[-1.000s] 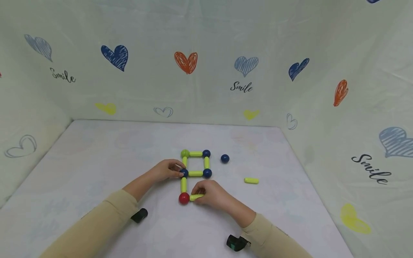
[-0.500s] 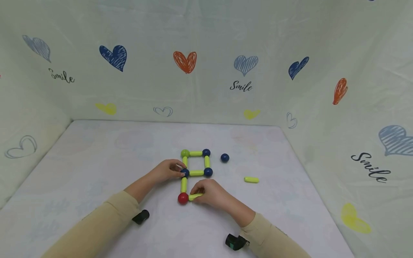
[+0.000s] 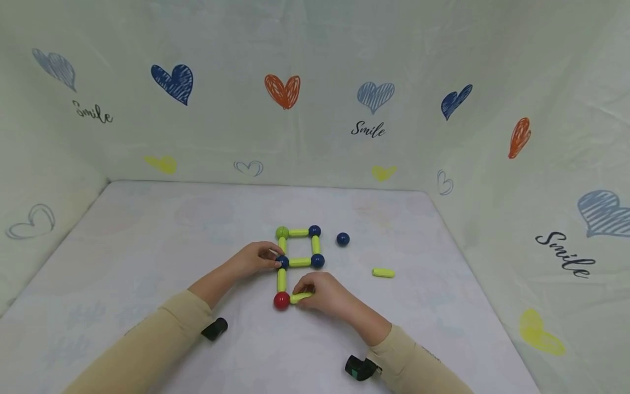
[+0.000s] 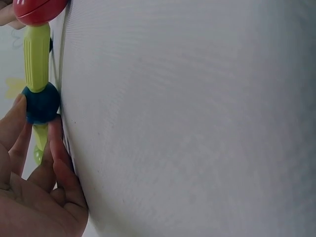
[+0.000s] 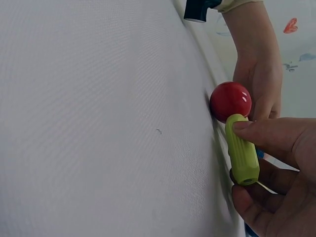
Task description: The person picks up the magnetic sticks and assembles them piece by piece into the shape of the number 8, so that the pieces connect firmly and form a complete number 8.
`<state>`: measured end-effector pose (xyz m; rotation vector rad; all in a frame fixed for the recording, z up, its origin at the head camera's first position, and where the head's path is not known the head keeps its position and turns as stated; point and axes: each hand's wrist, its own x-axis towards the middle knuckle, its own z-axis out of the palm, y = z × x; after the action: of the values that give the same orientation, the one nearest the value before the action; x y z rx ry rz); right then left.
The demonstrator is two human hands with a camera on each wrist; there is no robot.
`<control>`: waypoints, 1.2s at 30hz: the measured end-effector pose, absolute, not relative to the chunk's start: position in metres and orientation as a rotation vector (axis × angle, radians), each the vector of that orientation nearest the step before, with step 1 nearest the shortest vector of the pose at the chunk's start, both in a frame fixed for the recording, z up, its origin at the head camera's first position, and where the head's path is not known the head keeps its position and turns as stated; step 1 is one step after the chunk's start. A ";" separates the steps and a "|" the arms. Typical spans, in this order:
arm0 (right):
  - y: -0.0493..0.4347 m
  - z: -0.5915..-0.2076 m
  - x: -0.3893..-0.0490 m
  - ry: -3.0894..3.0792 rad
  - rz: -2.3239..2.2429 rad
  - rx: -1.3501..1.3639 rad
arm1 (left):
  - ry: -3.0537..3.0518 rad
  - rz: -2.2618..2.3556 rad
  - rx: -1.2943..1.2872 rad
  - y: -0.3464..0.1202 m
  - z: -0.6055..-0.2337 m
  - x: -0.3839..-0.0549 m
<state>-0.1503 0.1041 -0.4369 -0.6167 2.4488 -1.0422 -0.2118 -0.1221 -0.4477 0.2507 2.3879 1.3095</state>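
Observation:
Yellow-green rods and coloured balls lie joined on the table: a square with a green ball point(image 3: 282, 232) and blue balls at its corners. From the near left corner, another rod point(image 3: 281, 280) runs down to a red ball point(image 3: 281, 300). The thumb and fingers of my left hand point(image 3: 254, 259) pinch the blue corner ball point(image 4: 43, 103), seen close in the left wrist view. My right hand point(image 3: 325, 294) pinches a yellow-green rod point(image 5: 242, 153) between thumb and fingers. One end of that rod meets the red ball, pointing right; its far end shows free in the right wrist view.
A loose blue ball point(image 3: 343, 239) lies right of the square. Farther right and nearer lies a loose yellow-green rod point(image 3: 383, 272). Fabric walls point(image 3: 221, 131) printed with hearts stand around the white table point(image 3: 162, 235). Black wrist cameras point(image 3: 361, 368) hang under both sleeves.
Both hands keep their grips almost in place. The red ball and the rod in my right hand have shifted only slightly; the view has tilted a little.

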 end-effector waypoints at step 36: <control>0.122 -0.431 -0.148 2.452 -1.060 -0.595 | 2.383 1.297 0.183 -0.116 -0.435 -0.153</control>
<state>-0.1479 0.1218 -0.4308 -0.5954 2.4524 -1.0595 -0.1532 -0.1160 -0.4352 0.1827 2.3832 1.2966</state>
